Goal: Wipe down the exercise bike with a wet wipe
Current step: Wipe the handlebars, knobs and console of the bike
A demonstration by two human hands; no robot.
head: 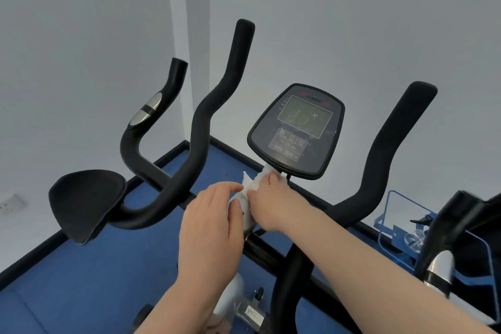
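White wet wipe point(248, 188) half-hidden between hands

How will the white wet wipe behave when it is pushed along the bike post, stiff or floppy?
Probably floppy: the wet wipe is crumpled, with a loose corner sticking up. It likely bunches, since both the left hand and right hand hold it.

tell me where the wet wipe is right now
In the head view the wet wipe sits near the centre, pinched between the left hand and right hand, just below the console at the handlebar stem.
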